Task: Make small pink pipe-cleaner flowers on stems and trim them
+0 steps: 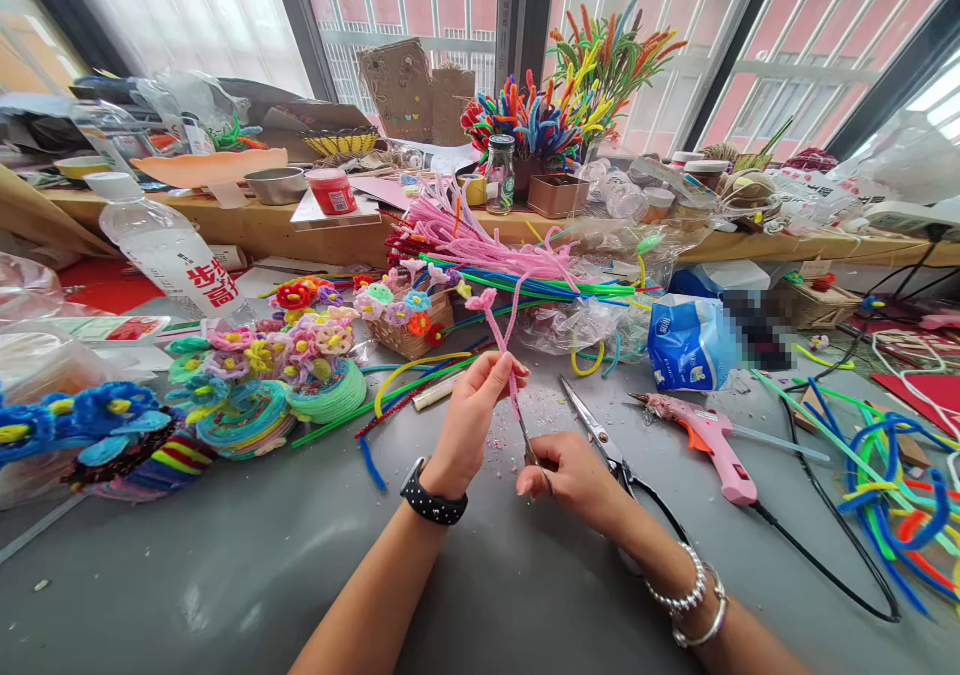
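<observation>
Two forearms (375, 590) converge, left grip (474, 407) pinching pink stem (513, 387)

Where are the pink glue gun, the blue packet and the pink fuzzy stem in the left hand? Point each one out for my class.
Pink glue gun (705, 429): head view, on its body.
Blue packet (679, 333): head view, on its front.
Pink fuzzy stem (496, 331): head view, on its part above the left hand (477, 395).
</observation>
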### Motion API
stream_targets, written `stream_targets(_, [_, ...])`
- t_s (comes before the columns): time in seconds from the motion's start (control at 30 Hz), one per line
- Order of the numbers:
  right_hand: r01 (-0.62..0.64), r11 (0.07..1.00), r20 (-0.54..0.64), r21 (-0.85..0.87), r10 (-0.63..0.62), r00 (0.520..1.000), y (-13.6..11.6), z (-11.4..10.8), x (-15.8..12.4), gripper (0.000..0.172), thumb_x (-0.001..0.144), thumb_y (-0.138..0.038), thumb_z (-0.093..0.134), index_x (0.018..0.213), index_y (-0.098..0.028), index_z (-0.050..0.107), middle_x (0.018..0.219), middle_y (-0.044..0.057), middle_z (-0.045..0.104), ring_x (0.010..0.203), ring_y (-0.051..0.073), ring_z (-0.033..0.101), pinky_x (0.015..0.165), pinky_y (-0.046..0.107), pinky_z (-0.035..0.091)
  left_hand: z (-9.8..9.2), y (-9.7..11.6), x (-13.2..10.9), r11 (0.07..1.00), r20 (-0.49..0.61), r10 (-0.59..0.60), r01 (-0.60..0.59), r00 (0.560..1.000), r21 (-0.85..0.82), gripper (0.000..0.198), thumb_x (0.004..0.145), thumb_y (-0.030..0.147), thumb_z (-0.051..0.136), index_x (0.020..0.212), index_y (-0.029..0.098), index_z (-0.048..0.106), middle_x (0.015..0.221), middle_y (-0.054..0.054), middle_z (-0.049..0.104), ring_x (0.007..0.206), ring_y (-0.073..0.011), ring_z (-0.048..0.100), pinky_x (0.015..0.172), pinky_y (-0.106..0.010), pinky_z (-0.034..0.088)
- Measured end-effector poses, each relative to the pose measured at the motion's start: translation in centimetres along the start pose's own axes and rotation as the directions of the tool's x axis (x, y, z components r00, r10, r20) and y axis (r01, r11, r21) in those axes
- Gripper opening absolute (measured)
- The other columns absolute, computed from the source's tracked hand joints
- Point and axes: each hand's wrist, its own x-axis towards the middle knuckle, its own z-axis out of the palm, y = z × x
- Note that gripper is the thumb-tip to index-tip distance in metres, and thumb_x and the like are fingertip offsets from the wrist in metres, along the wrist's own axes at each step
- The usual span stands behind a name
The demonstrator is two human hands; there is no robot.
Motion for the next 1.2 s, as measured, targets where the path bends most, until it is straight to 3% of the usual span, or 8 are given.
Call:
stream_targets(0.27, [0.013,1.000,0.009,-0.001,-0.013,1.000,-0.12,-0.29,-0.35,0.068,0.052,-0.082,0.029,0.046,-0.015,0.042,0.045,-0.004,0.034,0.046,0.007,0.028,0.043,0.022,0.020,0.50,-0.16,-0.13,0.999,0.026,-0.005,0.004,1.000,0.033,0.016,0.077,0.031,0.050,0.070,0.017,0.055,0.074,0.001,0.052,0.070,-0.0095,0.046,0.069,-0.020,0.036])
stream_targets(0.6, [-0.028,0.999,-0.109,-0.040,0.023,0.994,-0.03,0.13,-0.07,0.061,0.056,-0.077,0.039,0.043,-0.017,0.030,0.043,-0.005,0.030,0.046,0.007,0.026,0.043,0.021,0.019,0.42,-0.22,-0.08,1.000,-0.029,0.015,-0.014,0.999,0.017,0.015,0.076,0.031,0.051,0.071,0.017,0.055,0.073,0.001,0.053,0.069,-0.0095,0.046,0.069,-0.020,0.037])
stream_targets(0.83, [-0.018,1.000,-0.013,0.004,0.018,1.000,-0.28,0.07,-0.39,0.067,0.056,-0.080,0.029,0.047,-0.015,0.044,0.045,-0.004,0.035,0.046,0.008,0.029,0.043,0.022,0.021,0.70,-0.16,-0.22,1.000,-0.051,0.027,-0.027,0.998,0.005,0.015,0.074,0.030,0.054,0.068,0.017,0.056,0.069,0.002,0.053,0.066,-0.0090,0.044,0.067,-0.020,0.036])
stream_targets(1.0, [-0.024,0.998,-0.091,-0.059,0.019,0.996,-0.22,0.18,-0.21,0.063,0.058,-0.077,0.035,0.043,-0.016,0.038,0.043,-0.005,0.032,0.045,0.007,0.027,0.041,0.020,0.020,0.74,-0.08,-0.20,1.000,-0.070,0.023,-0.024,0.997,-0.018,0.017,0.073,0.032,0.055,0.067,0.017,0.057,0.069,0.001,0.055,0.065,-0.0094,0.045,0.067,-0.020,0.036])
stream_targets(1.2, [-0.026,0.997,-0.133,-0.079,0.015,0.991,-0.47,0.35,-0.12,0.061,0.062,-0.075,0.034,0.041,-0.017,0.036,0.040,-0.003,0.039,0.042,0.007,0.031,0.042,0.021,0.024,0.54,-0.25,-0.21,0.998,-0.074,0.038,-0.042,0.997,-0.048,0.016,0.075,0.031,0.054,0.067,0.017,0.058,0.070,0.002,0.055,0.067,-0.0088,0.047,0.069,-0.020,0.037])
